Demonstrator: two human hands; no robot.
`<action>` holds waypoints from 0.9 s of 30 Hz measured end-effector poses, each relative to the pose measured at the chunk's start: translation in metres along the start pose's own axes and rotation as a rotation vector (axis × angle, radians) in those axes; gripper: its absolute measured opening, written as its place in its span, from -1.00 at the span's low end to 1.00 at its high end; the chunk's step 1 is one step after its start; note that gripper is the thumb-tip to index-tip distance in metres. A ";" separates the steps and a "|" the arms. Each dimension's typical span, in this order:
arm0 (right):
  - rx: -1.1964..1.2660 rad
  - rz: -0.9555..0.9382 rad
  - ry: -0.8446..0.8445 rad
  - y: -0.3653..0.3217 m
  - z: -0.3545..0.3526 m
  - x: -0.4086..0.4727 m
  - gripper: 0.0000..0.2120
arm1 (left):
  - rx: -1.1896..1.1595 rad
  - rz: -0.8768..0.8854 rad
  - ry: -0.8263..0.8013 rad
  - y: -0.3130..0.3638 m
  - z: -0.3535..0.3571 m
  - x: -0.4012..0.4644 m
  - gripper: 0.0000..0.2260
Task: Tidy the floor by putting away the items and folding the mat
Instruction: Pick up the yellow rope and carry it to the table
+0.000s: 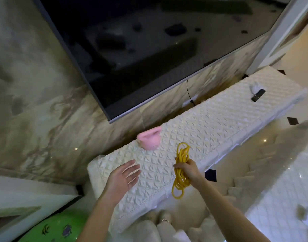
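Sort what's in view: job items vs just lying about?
Job:
yellow rope bundle, gripped in the right hand
pink kettlebell on the quilted cabinet top
left hand, open over that top

Lying about:
TV
black remote
green ball

Long cabinet top point(210, 130) runs under the wall-mounted TV point(149, 49). Kettlebell point(149, 139) sits on its back edge near the left end; remote point(258, 95) lies at the far right end. Right hand point(189, 169) holds the coiled rope point(182, 170) over the front edge; left hand point(124, 176) hovers over the left end. Ball point(53, 227) on the floor, lower left.
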State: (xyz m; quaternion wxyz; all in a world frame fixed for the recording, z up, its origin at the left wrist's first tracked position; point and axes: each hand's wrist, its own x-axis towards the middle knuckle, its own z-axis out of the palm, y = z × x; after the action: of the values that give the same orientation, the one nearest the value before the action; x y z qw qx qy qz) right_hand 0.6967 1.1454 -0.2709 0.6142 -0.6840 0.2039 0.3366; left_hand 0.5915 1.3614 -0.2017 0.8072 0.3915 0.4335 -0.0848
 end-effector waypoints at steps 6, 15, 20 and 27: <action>-0.402 0.006 0.020 0.031 0.015 0.095 -0.77 | 0.102 0.036 0.045 -0.004 -0.002 0.085 -0.74; -0.751 0.031 0.060 0.101 0.039 0.193 -0.68 | 0.180 0.000 0.124 -0.033 -0.040 0.192 -0.80; -0.890 -0.003 0.091 0.123 0.059 0.231 -0.59 | 0.218 0.011 0.149 -0.045 -0.058 0.224 -0.80; -1.108 -0.049 0.133 0.134 0.076 0.263 -0.69 | 0.252 0.039 0.127 -0.063 -0.073 0.243 -0.80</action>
State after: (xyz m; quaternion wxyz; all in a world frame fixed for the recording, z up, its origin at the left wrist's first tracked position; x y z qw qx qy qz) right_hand 0.7691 1.2337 -0.5536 0.1565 -0.9289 0.0188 0.3351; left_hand 0.6633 1.4199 -0.4463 0.7240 0.5028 0.4619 -0.0979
